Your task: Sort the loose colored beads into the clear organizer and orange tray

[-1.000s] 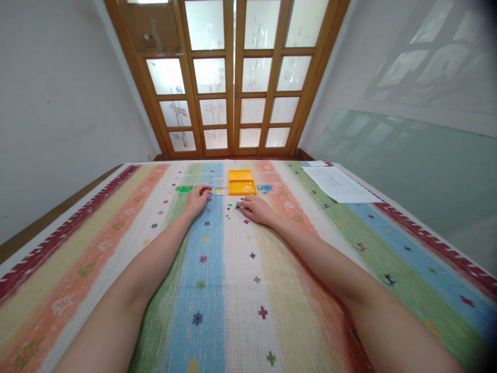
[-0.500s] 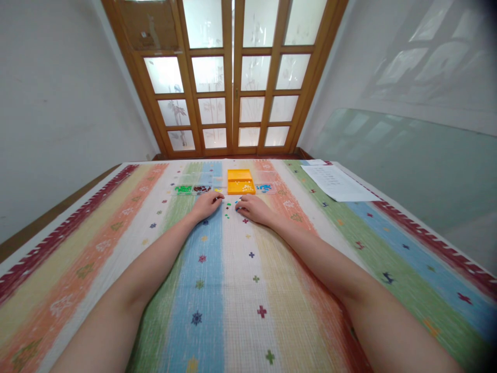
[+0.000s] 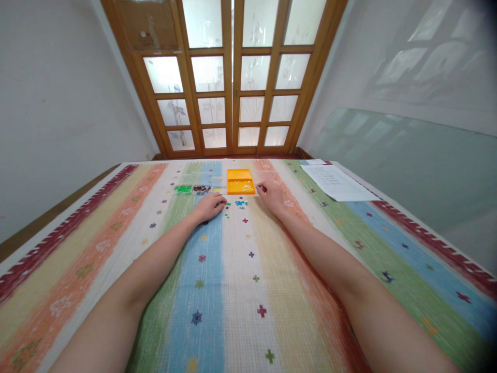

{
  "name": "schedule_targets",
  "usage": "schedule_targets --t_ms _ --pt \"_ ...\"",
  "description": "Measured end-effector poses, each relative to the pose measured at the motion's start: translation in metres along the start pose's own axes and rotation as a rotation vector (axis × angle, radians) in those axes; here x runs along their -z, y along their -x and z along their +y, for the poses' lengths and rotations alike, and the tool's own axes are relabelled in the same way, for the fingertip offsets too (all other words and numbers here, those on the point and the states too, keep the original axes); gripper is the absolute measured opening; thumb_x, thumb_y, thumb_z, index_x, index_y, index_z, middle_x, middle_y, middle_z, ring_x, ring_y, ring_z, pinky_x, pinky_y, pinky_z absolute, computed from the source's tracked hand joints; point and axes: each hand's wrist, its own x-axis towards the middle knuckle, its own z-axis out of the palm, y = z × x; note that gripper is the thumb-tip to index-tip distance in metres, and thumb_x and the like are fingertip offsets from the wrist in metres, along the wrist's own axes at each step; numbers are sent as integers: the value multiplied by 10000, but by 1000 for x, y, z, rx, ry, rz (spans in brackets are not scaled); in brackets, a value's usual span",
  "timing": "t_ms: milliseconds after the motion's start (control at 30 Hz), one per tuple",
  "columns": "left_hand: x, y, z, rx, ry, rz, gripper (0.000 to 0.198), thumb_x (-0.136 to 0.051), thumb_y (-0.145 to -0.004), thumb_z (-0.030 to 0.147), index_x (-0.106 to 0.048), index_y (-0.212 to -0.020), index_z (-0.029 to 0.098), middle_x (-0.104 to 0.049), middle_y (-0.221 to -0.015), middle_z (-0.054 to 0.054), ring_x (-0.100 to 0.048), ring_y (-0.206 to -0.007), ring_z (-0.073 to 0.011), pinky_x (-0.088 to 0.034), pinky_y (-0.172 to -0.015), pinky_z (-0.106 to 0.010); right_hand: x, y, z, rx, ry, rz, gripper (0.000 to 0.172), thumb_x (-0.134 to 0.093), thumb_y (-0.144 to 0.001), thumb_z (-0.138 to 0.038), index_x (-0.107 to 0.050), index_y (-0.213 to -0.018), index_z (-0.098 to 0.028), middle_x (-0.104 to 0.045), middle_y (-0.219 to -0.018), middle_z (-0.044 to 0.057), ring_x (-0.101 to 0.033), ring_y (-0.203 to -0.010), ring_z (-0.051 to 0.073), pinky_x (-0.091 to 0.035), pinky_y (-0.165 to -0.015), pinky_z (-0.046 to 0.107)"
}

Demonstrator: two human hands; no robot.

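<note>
My left hand point(image 3: 210, 206) rests on the striped cloth with its fingers curled together. Whatever those fingers may hold is too small to make out. Beside its fingertips lie a few small green pieces point(image 3: 227, 215). A small group of blue pieces point(image 3: 240, 203) lies on the cloth between my hands. My right hand point(image 3: 271, 197) is at the right side of the yellow box point(image 3: 240, 192), bent over the place of the clear box with blue pieces and largely hiding it. Its fingers are drawn together, and a bit of blue shows by the fingertips.
Clear boxes of green pieces point(image 3: 183, 189) and dark red pieces point(image 3: 202, 188) stand left of the open yellow box, which has white pieces in it. A printed sheet point(image 3: 338, 183) lies at the far right of the table. Walls flank the table, and a glazed wooden door stands beyond.
My right hand has moved right and away from me, from the cloth to the blue pieces' box. The blue pieces on the cloth are uncovered. My left hand has barely shifted.
</note>
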Motion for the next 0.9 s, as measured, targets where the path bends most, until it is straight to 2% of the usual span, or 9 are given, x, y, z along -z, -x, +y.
schedule_targets --t_ms 100,267,533,700,900 --pt "1 1 2 -21 -1 4 241 -536 -985 271 -754 -1080 231 -691 -1153 -79 -640 -1092 -232 -513 -984 -382 7 -5 18 -133 86 75 204 -576 -950 -305 -748 -944 -195 -724 -897 86 -607 -818 239 -426 -763 342" --pt "0 0 3 -83 28 11 233 -551 -973 245 -766 -1061 228 -701 -1173 -82 -622 -1156 -240 -484 -1065 -416 9 -6 33 -217 125 123 352 -513 -958 -316 -742 -1178 -165 -745 -934 115 -621 -817 263 -448 -758 356" --pt "2 -1 9 -205 68 -41 295 -522 -989 218 -748 -1177 220 -736 -1223 -81 -640 -1177 -225 -465 -1091 -416 -6 0 15 -84 127 21 293 -548 -946 -284 -761 -1128 -196 -759 -1041 109 -646 -949 274 -475 -861 384" --pt "3 -1 15 -231 61 -79 332 -524 -995 223 -725 -1259 229 -729 -1272 -80 -636 -1208 -223 -454 -1107 -416 -9 4 8 12 108 -21 282 -530 -976 -278 -762 -1115 -199 -757 -1071 105 -646 -1011 270 -467 -919 392" --pt "1 -3 28 -269 31 -95 271 -530 -1010 246 -752 -1164 226 -739 -1232 -70 -638 -1176 -223 -462 -1073 -404 -8 4 9 35 79 -43 265 -543 -966 -236 -759 -1115 -201 -756 -1087 102 -643 -1041 268 -461 -955 392"
